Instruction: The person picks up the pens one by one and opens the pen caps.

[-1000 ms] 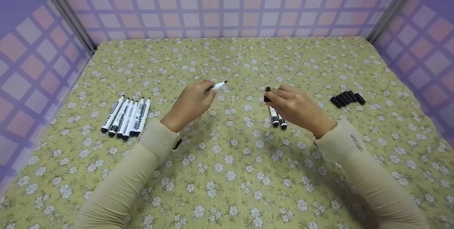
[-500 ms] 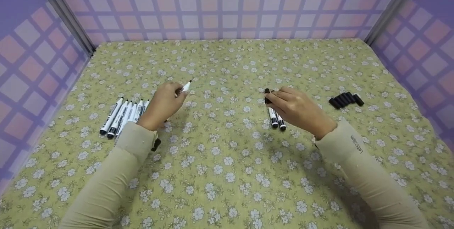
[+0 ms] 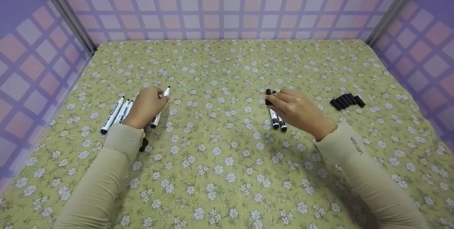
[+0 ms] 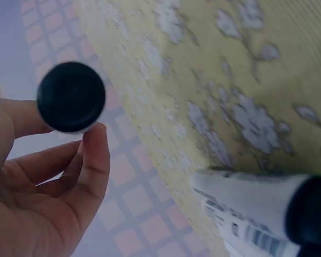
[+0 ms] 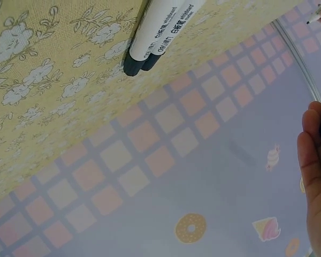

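My left hand [image 3: 147,104] pinches an uncapped whiteboard marker [image 3: 156,119], its dark nib pointing away from me. The marker is just right of a row of uncapped white markers [image 3: 112,115], partly hidden behind the hand and wrist. In the left wrist view, the held marker's round black end [image 4: 71,96] faces the camera, apart from the row. My right hand [image 3: 294,108] pinches a black marker cap [image 3: 268,96] between thumb and fingers. Two white markers with black ends [image 3: 273,117] lie side by side beneath that hand, their upper parts partly covered by it.
Several loose black caps [image 3: 347,101] lie together on the right side of the table. A yellow flowered cloth [image 3: 220,143] covers the tabletop. Purple panels with pink and white squares [image 3: 230,12] stand at the back and on both sides.
My left hand has travelled left with the uncapped marker, from mid-table to the right edge of the marker row. My right hand has stayed nearly still with the cap.
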A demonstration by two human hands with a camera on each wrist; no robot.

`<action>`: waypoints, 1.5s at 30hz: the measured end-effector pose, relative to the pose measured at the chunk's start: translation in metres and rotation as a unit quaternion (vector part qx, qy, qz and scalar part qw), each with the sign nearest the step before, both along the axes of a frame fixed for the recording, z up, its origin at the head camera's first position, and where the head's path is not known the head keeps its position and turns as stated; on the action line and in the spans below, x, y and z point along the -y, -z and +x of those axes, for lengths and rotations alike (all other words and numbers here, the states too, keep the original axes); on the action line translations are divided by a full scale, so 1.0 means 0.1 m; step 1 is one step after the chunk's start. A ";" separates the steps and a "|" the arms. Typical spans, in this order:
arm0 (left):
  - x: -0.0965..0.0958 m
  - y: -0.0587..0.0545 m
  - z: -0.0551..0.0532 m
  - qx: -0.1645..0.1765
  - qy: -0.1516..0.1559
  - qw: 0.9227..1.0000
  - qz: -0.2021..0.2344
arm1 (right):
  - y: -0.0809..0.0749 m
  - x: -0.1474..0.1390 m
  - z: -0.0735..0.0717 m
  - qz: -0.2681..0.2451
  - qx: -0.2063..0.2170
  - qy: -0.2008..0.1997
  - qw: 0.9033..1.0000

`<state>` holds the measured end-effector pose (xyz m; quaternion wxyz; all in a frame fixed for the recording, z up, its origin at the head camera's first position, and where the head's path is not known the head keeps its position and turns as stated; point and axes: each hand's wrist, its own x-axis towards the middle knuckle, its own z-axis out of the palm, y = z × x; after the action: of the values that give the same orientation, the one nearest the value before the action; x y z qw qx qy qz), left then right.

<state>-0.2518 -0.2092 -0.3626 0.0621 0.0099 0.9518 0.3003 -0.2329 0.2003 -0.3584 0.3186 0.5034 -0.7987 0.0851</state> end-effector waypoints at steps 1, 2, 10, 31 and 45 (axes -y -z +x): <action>0.02 0.00 -0.01 0.007 -0.006 1.000 -0.004 | 0.00 0.00 0.00 -0.001 0.001 -0.001 1.000; 0.04 0.01 -0.01 0.013 -0.011 1.000 -0.007 | 0.01 0.00 0.00 -0.001 0.002 -0.001 1.000; 0.15 0.06 -0.01 0.037 -0.026 0.999 -0.014 | 0.03 -0.01 0.01 0.004 0.011 0.004 1.000; 0.24 0.17 0.00 0.015 -0.009 0.999 -0.049 | 0.05 0.00 0.00 -0.002 0.014 0.002 1.000; 0.25 0.19 -0.01 0.007 -0.004 0.998 -0.056 | 0.07 -0.03 0.00 -0.004 0.015 0.001 1.000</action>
<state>-0.2530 -0.2340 -0.3817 0.0684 0.0005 0.9666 0.2471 -0.2330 0.2033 -0.3651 0.3091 0.5000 -0.8033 0.0952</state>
